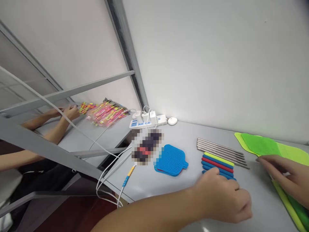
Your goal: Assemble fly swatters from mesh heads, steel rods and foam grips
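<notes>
My left hand (225,196) is closed in a fist over the near side of a row of colored tubes; whatever it holds is hidden. These blue, red and yellow handle tubes (217,165) lie side by side. Just behind them lie several thin metal rods (220,151). At the right, my right hand (287,175) has its fingers pinched at the narrow neck of a green fly swatter head (260,145), which lies among yellow-green ones. Under that hand are more yellow-green and green tubes (286,203). A blue fly swatter head (171,159) lies left, with red showing beneath.
A white power strip (147,122) with plugged chargers stands by the wall. Cables hang over the table's left edge. A blurred-out item (147,146) lies nearby. Beyond the grey metal frame (96,82), another person's hands work beside bagged colorful items (108,112).
</notes>
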`<action>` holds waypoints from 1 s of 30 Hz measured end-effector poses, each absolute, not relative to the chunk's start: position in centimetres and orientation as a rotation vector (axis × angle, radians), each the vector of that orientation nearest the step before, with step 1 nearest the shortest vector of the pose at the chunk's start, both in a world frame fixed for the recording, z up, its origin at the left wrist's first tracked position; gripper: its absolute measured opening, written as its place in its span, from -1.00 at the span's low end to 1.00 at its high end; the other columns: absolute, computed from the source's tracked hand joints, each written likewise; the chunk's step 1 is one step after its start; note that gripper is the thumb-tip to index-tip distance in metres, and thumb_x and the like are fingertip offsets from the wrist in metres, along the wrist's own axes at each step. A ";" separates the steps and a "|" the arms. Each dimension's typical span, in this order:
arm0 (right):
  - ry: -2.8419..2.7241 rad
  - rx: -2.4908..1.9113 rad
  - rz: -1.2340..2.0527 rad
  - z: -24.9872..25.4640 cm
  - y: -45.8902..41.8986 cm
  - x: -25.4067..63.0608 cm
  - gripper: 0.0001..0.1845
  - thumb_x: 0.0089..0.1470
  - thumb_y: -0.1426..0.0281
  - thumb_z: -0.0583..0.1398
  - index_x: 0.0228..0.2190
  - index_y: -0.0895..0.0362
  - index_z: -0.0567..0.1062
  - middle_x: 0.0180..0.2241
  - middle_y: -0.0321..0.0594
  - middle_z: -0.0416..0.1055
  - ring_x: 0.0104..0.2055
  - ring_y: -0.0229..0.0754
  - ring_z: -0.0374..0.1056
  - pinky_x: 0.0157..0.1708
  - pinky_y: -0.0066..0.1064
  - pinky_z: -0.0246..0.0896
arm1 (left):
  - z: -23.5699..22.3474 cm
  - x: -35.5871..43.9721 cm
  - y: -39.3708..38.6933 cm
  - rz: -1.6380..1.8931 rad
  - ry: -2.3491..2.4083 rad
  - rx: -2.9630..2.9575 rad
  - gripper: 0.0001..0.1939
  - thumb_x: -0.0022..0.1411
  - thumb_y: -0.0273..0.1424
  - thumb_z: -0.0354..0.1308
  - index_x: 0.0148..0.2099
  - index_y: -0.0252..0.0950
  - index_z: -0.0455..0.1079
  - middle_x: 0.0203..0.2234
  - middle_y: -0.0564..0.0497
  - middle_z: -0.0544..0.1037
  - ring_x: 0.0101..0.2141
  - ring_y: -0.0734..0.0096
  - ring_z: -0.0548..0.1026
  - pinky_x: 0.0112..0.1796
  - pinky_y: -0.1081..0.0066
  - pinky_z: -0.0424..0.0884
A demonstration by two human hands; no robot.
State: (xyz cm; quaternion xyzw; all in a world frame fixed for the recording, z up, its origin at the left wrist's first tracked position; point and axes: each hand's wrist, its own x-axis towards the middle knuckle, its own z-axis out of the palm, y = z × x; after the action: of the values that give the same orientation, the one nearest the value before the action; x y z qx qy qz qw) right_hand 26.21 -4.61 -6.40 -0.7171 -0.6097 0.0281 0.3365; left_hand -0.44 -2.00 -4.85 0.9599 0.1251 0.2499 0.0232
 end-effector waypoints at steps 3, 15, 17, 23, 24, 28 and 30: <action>-1.839 -1.872 0.257 -5.3 -1.5 23.3 -0.76 0.06 0.01 0.15 -0.39 -0.20 0.54 -0.32 -0.16 0.57 -0.36 0.05 0.47 -0.41 -0.12 0.31 | -5.1 -0.2 -2.0 0.739 0.356 2.923 -0.76 0.20 -0.38 -0.05 -0.43 -0.26 0.39 -0.61 0.03 0.45 -0.59 0.43 0.30 -0.54 0.32 0.10; -2.137 -1.848 0.447 -3.1 8.5 18.5 -0.68 0.11 0.09 0.13 -0.37 -0.03 0.60 -0.34 -0.26 0.54 -0.38 -0.13 0.41 -0.43 -0.33 0.25 | -5.1 0.2 -1.9 0.805 0.406 2.788 -0.79 0.14 -0.37 -0.01 -0.48 -0.27 0.38 -0.60 0.08 0.51 -0.60 0.46 0.38 -0.65 0.40 0.11; -2.137 -1.840 0.463 -3.2 8.5 18.4 -0.65 0.12 0.06 0.11 -0.36 -0.01 0.60 -0.35 -0.25 0.54 -0.40 -0.14 0.41 -0.46 -0.34 0.24 | -5.1 0.3 -2.0 0.818 0.430 2.775 -0.81 0.13 -0.37 0.02 -0.50 -0.27 0.36 -0.60 0.08 0.52 -0.62 0.46 0.37 -0.67 0.40 0.09; -2.187 -1.778 0.414 -2.9 8.2 18.3 -0.66 0.12 0.07 0.12 -0.36 -0.02 0.60 -0.35 -0.24 0.51 -0.38 -0.14 0.39 -0.41 -0.32 0.24 | -5.2 0.2 -1.7 0.816 0.395 2.770 -0.77 0.15 -0.36 -0.03 -0.50 -0.26 0.36 -0.62 0.05 0.50 -0.64 0.45 0.35 -0.67 0.43 0.03; -2.201 -1.764 0.401 -2.7 8.2 18.3 -0.67 0.12 0.08 0.12 -0.36 -0.02 0.60 -0.34 -0.23 0.51 -0.37 -0.13 0.39 -0.39 -0.32 0.24 | -5.2 0.2 -1.7 0.811 0.400 2.772 -0.76 0.16 -0.35 -0.03 -0.50 -0.26 0.36 -0.62 0.05 0.50 -0.63 0.45 0.36 -0.66 0.43 0.03; -2.249 -1.712 0.355 -2.4 8.4 18.2 -0.71 0.10 0.15 0.14 -0.37 0.00 0.60 -0.31 -0.20 0.48 -0.36 -0.13 0.38 -0.36 -0.32 0.23 | -5.5 0.3 -2.1 0.815 0.378 2.790 -0.78 0.16 -0.34 0.01 -0.49 -0.25 0.35 -0.60 0.07 0.52 -0.61 0.46 0.39 -0.65 0.41 0.05; -2.260 -1.696 0.332 -2.3 8.5 18.1 -0.75 0.07 0.19 0.16 -0.38 0.01 0.60 -0.33 -0.20 0.48 -0.36 -0.13 0.38 -0.37 -0.32 0.21 | -5.6 0.4 -2.6 0.822 0.314 2.800 -0.81 0.14 -0.35 0.04 -0.48 -0.25 0.35 -0.60 0.08 0.52 -0.61 0.46 0.40 -0.66 0.41 0.04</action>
State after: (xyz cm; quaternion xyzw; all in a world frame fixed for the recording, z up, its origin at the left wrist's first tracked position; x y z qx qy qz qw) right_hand 18.08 8.48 -2.27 -0.5896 -0.7857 0.1155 0.1475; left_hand 0.38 -2.60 -5.64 0.9489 0.1065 0.2787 0.1028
